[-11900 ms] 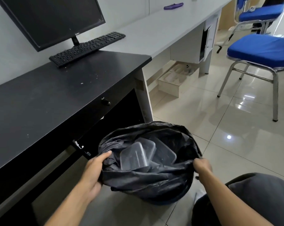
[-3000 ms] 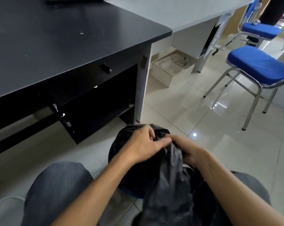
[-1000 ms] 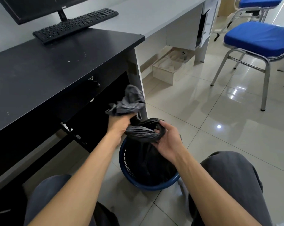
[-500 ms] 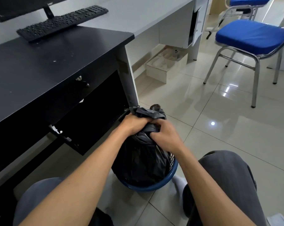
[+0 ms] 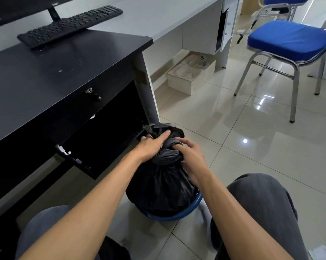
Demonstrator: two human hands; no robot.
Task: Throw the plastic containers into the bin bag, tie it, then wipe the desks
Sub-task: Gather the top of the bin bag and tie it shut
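The black bin bag (image 5: 162, 186) sits in a blue basket (image 5: 188, 209) on the floor between my knees, its neck bunched into a twist or knot at the top. My left hand (image 5: 151, 145) lies over the loose bag ends on the far side of the knot, fingers curled into the plastic. My right hand (image 5: 190, 156) presses on the knot's near right side, fingertips gripping the twisted neck. The plastic containers are hidden inside the bag. The black desk (image 5: 46, 72) stands at left, the grey desk (image 5: 158, 14) behind it.
A keyboard (image 5: 68, 25) and a monitor stand (image 5: 54, 14) rest on the desks. A blue chair (image 5: 289, 40) stands at right on the glossy tiles. A beige tray (image 5: 186, 74) lies under the grey desk. The black desk's low shelf (image 5: 94, 162) juts out near the bag.
The open bag was gathered and twisted. In the last second my left hand brought the raised bag end down onto the neck, and both hands now press on the knot.
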